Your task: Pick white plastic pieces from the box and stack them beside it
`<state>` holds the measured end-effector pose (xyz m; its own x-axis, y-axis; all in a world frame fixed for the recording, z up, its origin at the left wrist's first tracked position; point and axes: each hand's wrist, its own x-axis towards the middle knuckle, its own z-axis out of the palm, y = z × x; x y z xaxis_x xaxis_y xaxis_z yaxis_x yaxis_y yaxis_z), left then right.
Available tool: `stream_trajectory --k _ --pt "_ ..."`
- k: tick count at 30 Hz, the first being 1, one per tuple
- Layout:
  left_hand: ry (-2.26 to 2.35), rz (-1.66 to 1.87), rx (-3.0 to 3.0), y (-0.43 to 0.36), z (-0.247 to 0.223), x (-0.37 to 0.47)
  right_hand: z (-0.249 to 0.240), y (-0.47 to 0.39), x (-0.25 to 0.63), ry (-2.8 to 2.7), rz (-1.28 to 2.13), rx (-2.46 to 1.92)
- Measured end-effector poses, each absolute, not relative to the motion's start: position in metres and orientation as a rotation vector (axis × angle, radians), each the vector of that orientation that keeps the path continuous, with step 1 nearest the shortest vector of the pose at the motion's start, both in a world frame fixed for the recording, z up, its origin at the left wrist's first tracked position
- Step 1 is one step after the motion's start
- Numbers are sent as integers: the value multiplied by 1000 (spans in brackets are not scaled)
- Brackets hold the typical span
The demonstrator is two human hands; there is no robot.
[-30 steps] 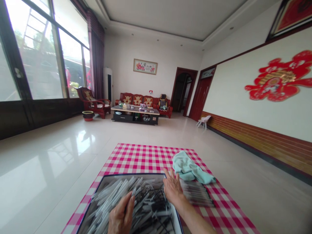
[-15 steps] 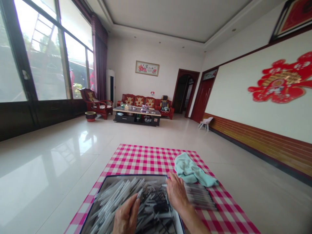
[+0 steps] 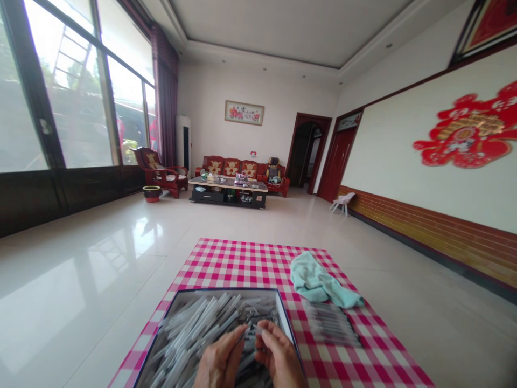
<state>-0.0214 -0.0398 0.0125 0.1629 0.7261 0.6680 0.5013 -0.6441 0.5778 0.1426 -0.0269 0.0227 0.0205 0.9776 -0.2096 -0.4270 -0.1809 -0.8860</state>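
Above a blue-edged white box [image 3: 287, 318], both my hands meet with fingertips pinched close together. My left hand [image 3: 222, 360] is closed on a slim pen-like piece, mostly hidden by the fingers. My right hand [image 3: 278, 353] pinches the small clear end of what looks like a pen part, right beside the left fingertips. Translucent tubes [image 3: 194, 328] fill the box's left side in a loose heap, with thin dark pieces mixed in toward the right. Outside the box on the right lies a row of clear pens [image 3: 333, 323] with dark ends, side by side.
A crumpled mint-green cloth [image 3: 319, 280] lies just behind the row, on a pink-and-white checked tablecloth [image 3: 234, 264]. Farther off stand a low black coffee table [image 3: 228, 196], a wooden sofa [image 3: 232, 166], an armchair [image 3: 161, 175] and a small white chair [image 3: 343, 202].
My right hand has come from the box's right edge, near the row of pens, leftward and down to meet my left hand. My left hand has shifted slightly right.
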Motion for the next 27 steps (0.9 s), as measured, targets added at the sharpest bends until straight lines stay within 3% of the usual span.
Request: stream_trajectory --k 14,27 --pt "1271 1196 2351 -46 11 -15 30 -33 149 -1009 1324 -1189" --pt "1401 1301 2289 -47 6 -7 28 -35 148 -1184 1368 -1092"
